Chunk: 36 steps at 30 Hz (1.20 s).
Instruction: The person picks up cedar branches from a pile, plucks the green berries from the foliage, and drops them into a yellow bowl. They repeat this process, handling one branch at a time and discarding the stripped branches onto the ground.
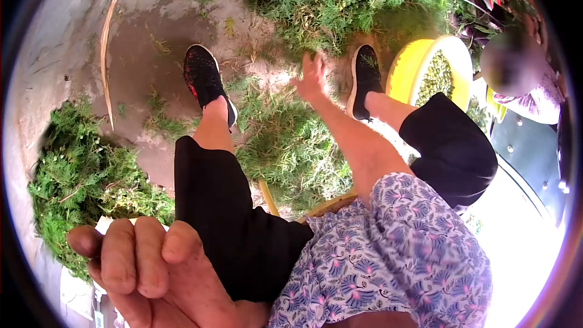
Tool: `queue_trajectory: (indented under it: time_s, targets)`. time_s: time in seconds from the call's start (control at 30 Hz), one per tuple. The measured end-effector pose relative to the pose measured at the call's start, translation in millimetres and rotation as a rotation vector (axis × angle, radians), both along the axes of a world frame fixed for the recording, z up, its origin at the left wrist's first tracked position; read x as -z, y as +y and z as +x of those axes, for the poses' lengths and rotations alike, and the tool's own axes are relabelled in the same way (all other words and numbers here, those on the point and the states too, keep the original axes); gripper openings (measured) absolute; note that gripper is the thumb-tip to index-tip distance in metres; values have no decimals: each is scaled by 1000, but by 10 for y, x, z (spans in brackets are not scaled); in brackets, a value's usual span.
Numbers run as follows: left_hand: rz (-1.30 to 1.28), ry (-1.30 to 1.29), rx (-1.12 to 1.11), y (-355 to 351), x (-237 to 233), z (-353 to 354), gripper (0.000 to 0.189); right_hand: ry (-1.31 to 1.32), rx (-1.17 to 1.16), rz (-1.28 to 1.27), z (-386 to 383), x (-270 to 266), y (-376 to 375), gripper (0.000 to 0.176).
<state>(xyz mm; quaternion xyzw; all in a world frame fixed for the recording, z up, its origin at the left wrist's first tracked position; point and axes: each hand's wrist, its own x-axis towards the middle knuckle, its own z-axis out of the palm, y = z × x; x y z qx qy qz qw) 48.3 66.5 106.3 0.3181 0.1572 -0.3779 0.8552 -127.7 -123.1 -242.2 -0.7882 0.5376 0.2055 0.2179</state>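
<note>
My right hand (313, 76) reaches forward between the shoes with its fingers apart, holding nothing I can see. It is just short of a large heap of green conifer sprigs (340, 6), and loose clippings (297, 146) lie on the ground below the forearm. Close to the camera at lower left, my left hand (176, 273) is raised with its palm partly showing. Its fingers are loosely bent and no object shows in them. To the right of my right shoe stands a yellow tub (401, 76), tilted in view, holding many small green cones or seeds (437, 76).
Another pile of conifer sprigs (79, 176) lies at left, beside the pale wall (36, 85). A long split stick (106, 54) is on the ground. Another person (534, 97) sits at right near a dark blue panel (522, 140). My black shoes (206, 79) flank the clippings.
</note>
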Motion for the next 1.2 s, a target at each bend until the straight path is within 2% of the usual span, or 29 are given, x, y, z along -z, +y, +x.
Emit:
queue_trajectory:
  time_s: [0.03,0.07,0.1,0.17,0.23,0.27,0.3,0.33,0.37,0.4,0.43,0.47,0.6,0.77,0.83,0.9,0.97,1.1,1.17,1.2]
  targets:
    - [4,1,3,4,-11,1,21,-23,-104,-31,-47,90,289,80]
    - [35,2,0,4,-28,-2,22,-23,-90,102,23,-165,524,74]
    - [64,1,-8,0,-32,2,23,28,-139,134,-58,-73,761,72]
    - [26,0,-4,32,-9,-1,24,-62,-117,219,-141,-265,1049,67]
    - [-2,8,6,65,2,-7,26,-53,-284,99,-322,66,1065,59]
    - [2,13,-4,74,2,-7,28,216,-640,-207,-428,271,970,44]
    - [-1,14,-16,76,7,-6,30,-5,-660,-297,-615,417,800,32]
    - [3,15,-17,78,10,-4,30,409,-762,-30,-305,22,520,25]
    - [-5,14,-13,85,11,-2,31,-103,-17,5,-381,117,409,22]
    - [-16,12,-11,89,13,0,32,-480,224,-49,-260,-64,304,17]
    - [-17,12,-14,94,20,5,32,-589,115,-161,-257,44,127,16]
    - [-37,-7,5,102,34,7,32,-581,97,-206,-164,69,-1,14]
    - [-29,-34,4,103,30,-1,31,-633,50,-240,152,397,-329,17]
    - [-13,-33,52,108,10,24,28,-366,-80,-177,394,384,-362,25]
    - [-22,-23,57,114,1,23,27,-341,-56,-160,417,358,-385,21]
    - [-9,4,38,116,-14,32,25,-424,91,-31,396,297,-465,19]
    - [-9,8,41,120,-16,40,25,-501,123,-61,309,163,-398,20]
    - [15,20,22,124,-24,25,25,-309,73,84,123,-115,-189,21]
    - [17,-23,-47,45,-39,-26,27,-443,528,513,83,-224,-84,20]
    - [17,-68,-117,14,-47,-45,30,-560,597,529,13,-115,-38,18]
